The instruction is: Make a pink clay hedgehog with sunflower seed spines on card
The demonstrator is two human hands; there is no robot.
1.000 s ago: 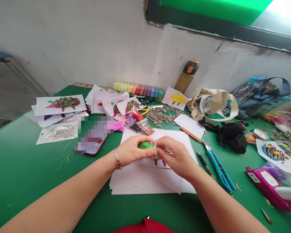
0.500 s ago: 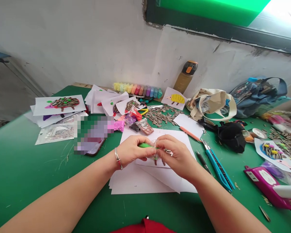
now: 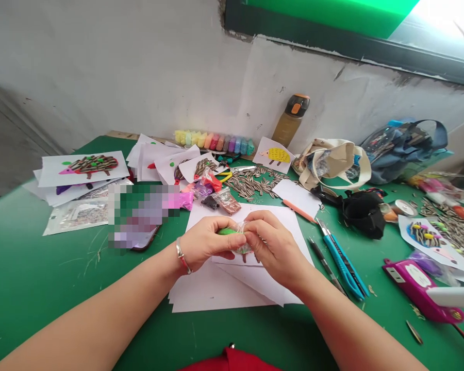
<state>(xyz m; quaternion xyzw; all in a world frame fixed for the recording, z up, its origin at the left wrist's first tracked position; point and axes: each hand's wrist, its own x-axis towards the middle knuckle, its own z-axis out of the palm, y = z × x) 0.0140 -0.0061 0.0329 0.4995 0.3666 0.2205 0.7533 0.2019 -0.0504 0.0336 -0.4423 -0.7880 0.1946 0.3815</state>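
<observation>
Between my hands is a clear plastic bag of bright green modelling clay [image 3: 227, 231]. My left hand [image 3: 211, 238] is closed around the clay, with the thumb lying across the front. My right hand [image 3: 272, 245] pinches the crumpled clear end of the bag. Both hands are above a stack of white paper sheets [image 3: 201, 296]. A card with a half-hidden picture [image 3: 244, 257] lies under them; only brown leg shapes show clearly.
Beyond the paper are sunflower seeds [image 3: 249, 183] and a row of coloured clay packs [image 3: 216, 142]. A blue utility knife [image 3: 344, 263] and a pen [image 3: 327, 265] lie at right, near a magenta glue gun [image 3: 419, 291]. Hedgehog picture cards [image 3: 48, 175] are stacked at left.
The whole view has shifted slightly, so things sit a little further left. My hands stay on the green clay bag, the right fingers drawn closer to the left thumb.
</observation>
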